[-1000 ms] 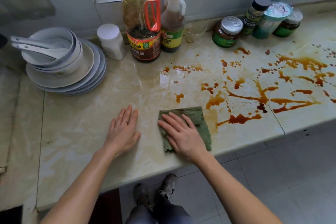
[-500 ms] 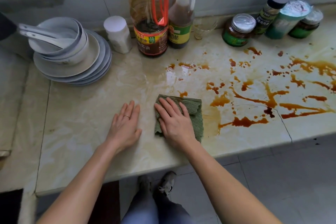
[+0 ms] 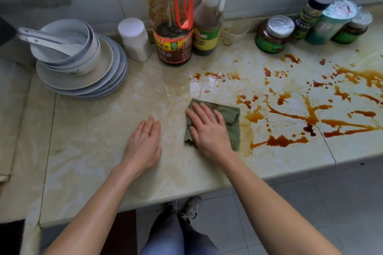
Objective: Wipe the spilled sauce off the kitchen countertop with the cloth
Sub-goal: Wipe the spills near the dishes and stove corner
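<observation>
Head view: right hand (image 3: 209, 130) pressed flat, fingers straight, on cloth (image 3: 232, 114) mid-countertop (image 3: 93, 141). Left hand (image 3: 145, 143) lay flat and empty at cloth's 9 o'clock. Sauce (image 3: 286, 141) from 12 to 3 o'clock unwiped; task looked barely begun.

Both forearms (image 3: 107, 192) are bare, with no sleeve showing. The left hand (image 3: 143, 147) wears a thin pale ring (image 3: 146, 131) on one finger; the right hand (image 3: 209, 132) is unadorned. Lower down are grey-blue trousers (image 3: 165, 240) and scuffed grey-and-white lace-up trainers (image 3: 191, 211).
</observation>
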`<action>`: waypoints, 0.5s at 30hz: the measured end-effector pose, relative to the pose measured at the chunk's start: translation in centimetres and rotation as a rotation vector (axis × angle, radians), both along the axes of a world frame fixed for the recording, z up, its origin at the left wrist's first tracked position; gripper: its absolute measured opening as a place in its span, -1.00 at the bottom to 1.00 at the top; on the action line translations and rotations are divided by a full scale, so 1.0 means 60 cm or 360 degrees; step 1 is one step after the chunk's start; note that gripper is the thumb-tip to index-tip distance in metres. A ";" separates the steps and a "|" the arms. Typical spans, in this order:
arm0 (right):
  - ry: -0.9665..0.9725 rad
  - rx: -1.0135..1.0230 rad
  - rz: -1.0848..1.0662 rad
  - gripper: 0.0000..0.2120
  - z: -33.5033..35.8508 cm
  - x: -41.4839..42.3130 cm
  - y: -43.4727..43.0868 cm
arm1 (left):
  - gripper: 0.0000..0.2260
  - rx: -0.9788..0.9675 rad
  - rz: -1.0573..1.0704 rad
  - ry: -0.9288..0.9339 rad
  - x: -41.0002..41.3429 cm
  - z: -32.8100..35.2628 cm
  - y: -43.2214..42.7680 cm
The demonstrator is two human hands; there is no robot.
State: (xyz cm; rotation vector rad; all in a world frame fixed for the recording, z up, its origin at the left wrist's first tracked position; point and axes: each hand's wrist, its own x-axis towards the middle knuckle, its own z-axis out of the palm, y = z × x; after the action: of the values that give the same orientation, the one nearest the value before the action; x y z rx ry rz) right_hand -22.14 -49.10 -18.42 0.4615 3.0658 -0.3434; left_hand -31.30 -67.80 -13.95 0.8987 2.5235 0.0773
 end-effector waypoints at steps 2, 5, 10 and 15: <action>0.0043 -0.0040 -0.0178 -0.42 0.001 -0.009 0.034 | -0.35 0.0033 -0.0005 -0.0009 -0.003 0.003 -0.001; 0.0194 -0.0179 -0.0528 -0.45 0.002 -0.015 0.019 | -0.38 0.0044 -0.0019 -0.0017 -0.009 0.007 -0.002; 0.0275 -0.0404 -0.0294 -0.43 0.008 -0.021 -0.062 | -0.51 0.0123 0.0066 0.0074 -0.026 0.013 0.013; 0.0174 -0.0315 0.0086 -0.45 0.008 -0.063 0.000 | -0.53 0.0237 0.0073 0.0135 -0.062 0.020 0.066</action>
State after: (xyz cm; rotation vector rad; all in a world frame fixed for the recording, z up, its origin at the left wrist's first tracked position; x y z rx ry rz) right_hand -25.90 -49.08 -17.94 0.3618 3.0962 -0.6841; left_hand -35.03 -63.84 -12.73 0.9190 2.6458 0.2495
